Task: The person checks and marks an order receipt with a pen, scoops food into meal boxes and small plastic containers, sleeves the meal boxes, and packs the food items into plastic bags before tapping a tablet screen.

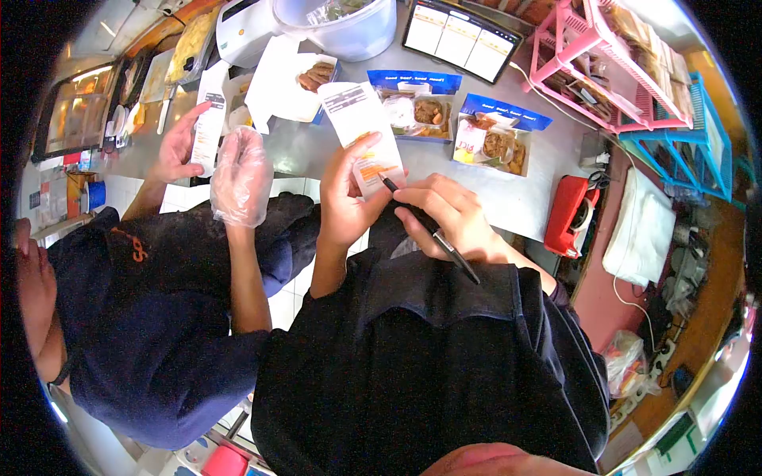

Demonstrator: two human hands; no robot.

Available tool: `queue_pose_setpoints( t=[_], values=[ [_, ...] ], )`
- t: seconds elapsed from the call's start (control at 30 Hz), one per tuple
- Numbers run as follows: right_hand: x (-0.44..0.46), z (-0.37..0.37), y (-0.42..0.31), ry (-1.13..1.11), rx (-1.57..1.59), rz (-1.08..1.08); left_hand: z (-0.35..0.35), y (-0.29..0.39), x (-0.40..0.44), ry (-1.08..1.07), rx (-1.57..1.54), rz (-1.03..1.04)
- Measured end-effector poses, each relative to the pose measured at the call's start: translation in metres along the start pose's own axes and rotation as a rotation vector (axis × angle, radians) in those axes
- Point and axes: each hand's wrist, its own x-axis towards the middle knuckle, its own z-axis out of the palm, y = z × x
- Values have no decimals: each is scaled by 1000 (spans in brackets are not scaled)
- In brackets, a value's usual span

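Note:
A long white printed receipt [373, 141] is pinched in my left hand [347, 194], its lower part lit by the sun. My right hand [451, 208] grips a black pen [454, 255], whose tip touches or almost touches the receipt's lower edge. Behind the receipt stands an open meal box [409, 113] with a blue lid flap, holding brown food and a small clear packet. A second open meal box [494, 143] with the same blue flap sits to the right of it, also filled with food.
At my left, a co-worker's bare hand holds another receipt [209, 127]; their other hand wears a clear plastic glove [242, 178]. A tablet [460, 38], a plastic tub [337, 32], pink rack [548, 71], blue rack [714, 151] and red tape dispenser [565, 218] surround the metal counter [524, 198].

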Motion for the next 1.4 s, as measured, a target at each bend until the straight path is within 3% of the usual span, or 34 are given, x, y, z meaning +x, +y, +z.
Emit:
queue_pose_setpoints(
  t=[0.17,0.33,0.4,0.53,0.73,0.93,1.13,1.33,1.4],
  values=[
    [4,7,4,18,30,34,-2,5,1,-53,134,91],
    [1,3,2,-21,23,273,-4,0,2,-66,144,66],
    [0,4,4,62,-11,180,-4,-2,4,-72,105,80],
    [2,2,1,-3,13,114,-4,-4,4,-87,40,-31],
    [4,8,1,33,56,29,-5,-2,5,-126,36,-43],
    [1,8,-2,14,1,109,-7,-2,1,-111,36,-66],
    [-3,8,0,45,-27,103,-7,3,0,-113,69,-9],
    [-7,4,-2,32,31,5,-10,2,-2,-45,-53,-83],
    [-6,1,-5,1,53,64,-10,-2,-2,-52,-8,-48]
  ],
)
